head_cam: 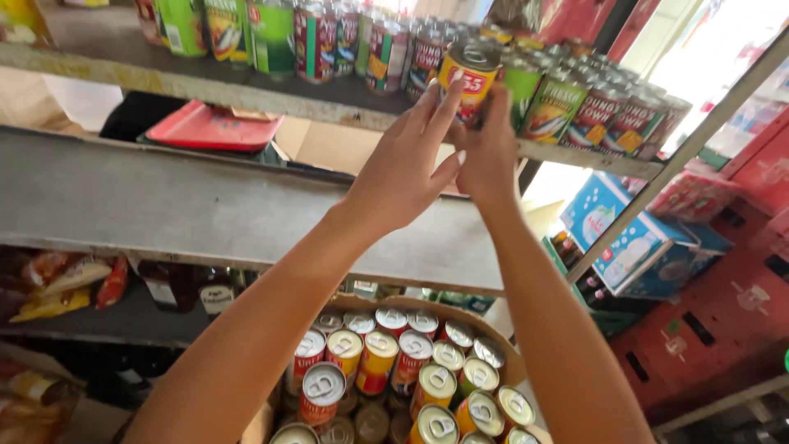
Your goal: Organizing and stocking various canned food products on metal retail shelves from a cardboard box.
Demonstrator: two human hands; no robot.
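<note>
Both of my hands reach up to the top shelf (246, 90). My left hand (403, 164) and my right hand (489, 148) together hold a yellow and red tin can (470, 76) with a pull-tab lid, at the shelf's front edge. Behind and beside it stand several rows of green, red and yellow cans (567, 103). Below my arms is a round basket (493, 329) filled with several upright cans (411, 362) in red, yellow and orange.
A grey middle shelf (164, 205) is bare on the left; a red tray (209, 127) lies behind it. Snack bags (66, 284) sit on a lower shelf at left. A blue carton (633, 238) and red crates (723, 312) stand at right.
</note>
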